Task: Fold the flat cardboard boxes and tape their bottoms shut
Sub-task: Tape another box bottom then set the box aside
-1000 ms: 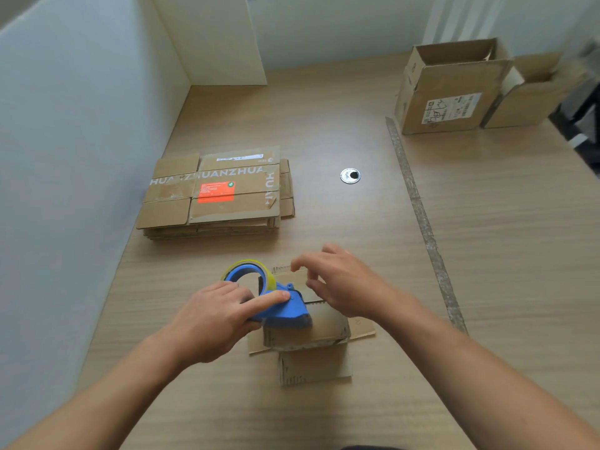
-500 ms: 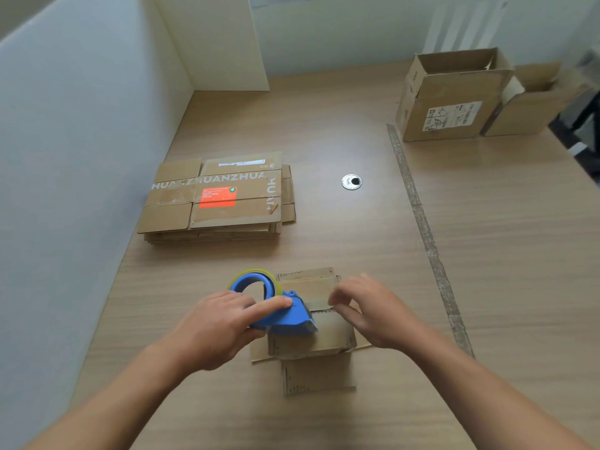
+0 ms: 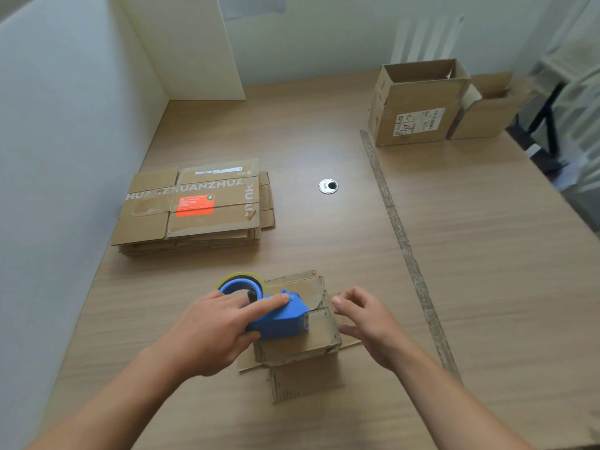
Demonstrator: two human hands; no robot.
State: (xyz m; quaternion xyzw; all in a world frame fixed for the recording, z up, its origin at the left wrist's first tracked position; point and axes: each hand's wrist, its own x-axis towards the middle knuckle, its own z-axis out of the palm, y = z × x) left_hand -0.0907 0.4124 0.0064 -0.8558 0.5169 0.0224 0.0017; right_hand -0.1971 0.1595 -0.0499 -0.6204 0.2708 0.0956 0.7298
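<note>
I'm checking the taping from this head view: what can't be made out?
Head view: seam of the small box, covered by the tape dispenser and left hand; taped or not, unclear.
Head view: label on the far open box, print too small.
Head view: flat box stack, edges too fine to count.
Head view: furniture at the right edge, blurred and cut off.
</note>
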